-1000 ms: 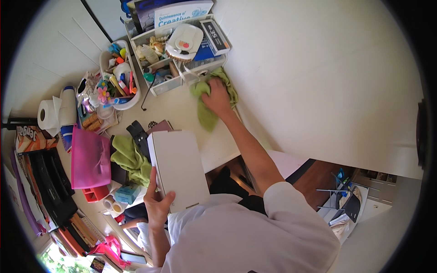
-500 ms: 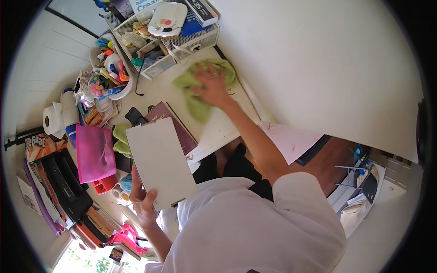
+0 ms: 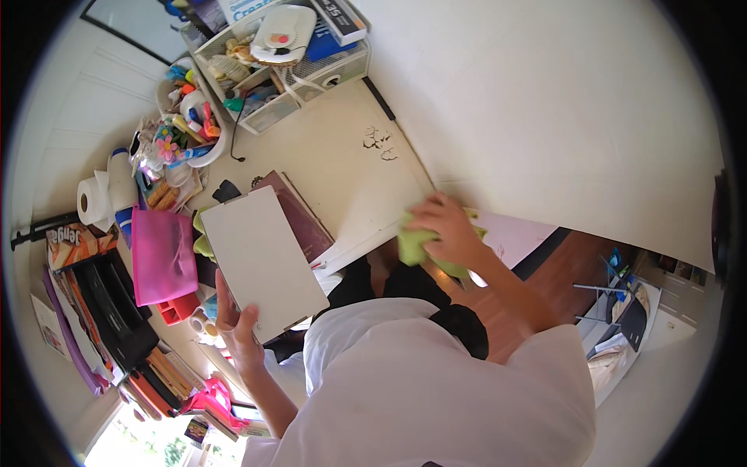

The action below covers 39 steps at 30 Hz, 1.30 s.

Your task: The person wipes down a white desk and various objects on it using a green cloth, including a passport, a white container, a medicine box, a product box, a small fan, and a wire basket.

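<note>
My right hand (image 3: 453, 226), somewhat blurred, grips a bunched green cloth (image 3: 417, 243) just off the desk's near right corner. The cream desk top (image 3: 342, 159) has a dark cracked or peeled patch (image 3: 379, 140) towards its right edge. In my left hand (image 3: 240, 327) is a flat white rectangular box (image 3: 268, 261), tilted, with my thumb on its face and the fingers along its side. A dark red book (image 3: 302, 216) lies on the desk, partly hidden behind the box. Another bit of green fabric (image 3: 201, 233) shows at the box's far left side.
White mesh organiser trays (image 3: 272, 117) stand at the back, beside a tub of small items (image 3: 226, 136). A pink folder (image 3: 163, 257), paper roll (image 3: 93, 198) and black file rack (image 3: 113, 307) line the left. The wall (image 3: 545, 117) borders the desk's right side.
My right hand and the green cloth have moved from the desk's far right area toward me, past the near corner, uncovering the cracked patch. The white box has shifted slightly left and toward me.
</note>
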### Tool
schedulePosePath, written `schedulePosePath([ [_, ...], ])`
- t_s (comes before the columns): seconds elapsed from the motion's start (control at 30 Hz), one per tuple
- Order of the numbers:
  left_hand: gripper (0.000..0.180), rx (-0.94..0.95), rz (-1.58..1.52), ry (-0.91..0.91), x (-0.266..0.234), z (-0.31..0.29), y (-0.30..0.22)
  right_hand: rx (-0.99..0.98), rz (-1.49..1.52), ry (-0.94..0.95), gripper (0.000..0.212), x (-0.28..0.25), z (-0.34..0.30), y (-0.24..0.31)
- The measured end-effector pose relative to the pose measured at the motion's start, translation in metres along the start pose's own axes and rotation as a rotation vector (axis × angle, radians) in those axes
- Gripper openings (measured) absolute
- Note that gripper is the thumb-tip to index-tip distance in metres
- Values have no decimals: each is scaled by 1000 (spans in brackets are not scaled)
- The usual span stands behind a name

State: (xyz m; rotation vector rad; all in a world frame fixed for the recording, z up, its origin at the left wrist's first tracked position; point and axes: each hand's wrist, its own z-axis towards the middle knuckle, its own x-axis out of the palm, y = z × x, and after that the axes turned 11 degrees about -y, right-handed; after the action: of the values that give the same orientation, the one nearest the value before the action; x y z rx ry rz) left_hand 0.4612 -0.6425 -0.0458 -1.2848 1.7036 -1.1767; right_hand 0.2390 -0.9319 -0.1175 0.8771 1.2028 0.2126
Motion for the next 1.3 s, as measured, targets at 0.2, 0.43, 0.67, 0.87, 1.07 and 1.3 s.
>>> schedulePosePath([
  [0.2,75,37,1,4,16,-2,-3,-207,-389,-171,65,117,70,23],
  [0.43,72,36,14,9,29,-8,-4,220,-405,-435,54,93,134,-30],
  [0.67,71,15,-95,-11,16,-9,7,276,-368,-186,55,44,-32,-3],
  [0.87,73,52,-80,-1,24,-13,0,-203,-312,-330,57,-100,7,140],
  [1.07,75,29,-124,57,27,-17,-1,-474,-1068,-1023,53,-191,83,234],
  [1.3,74,-7,-162,79,30,-25,-5,-323,-1379,-201,41,-26,105,42],
])
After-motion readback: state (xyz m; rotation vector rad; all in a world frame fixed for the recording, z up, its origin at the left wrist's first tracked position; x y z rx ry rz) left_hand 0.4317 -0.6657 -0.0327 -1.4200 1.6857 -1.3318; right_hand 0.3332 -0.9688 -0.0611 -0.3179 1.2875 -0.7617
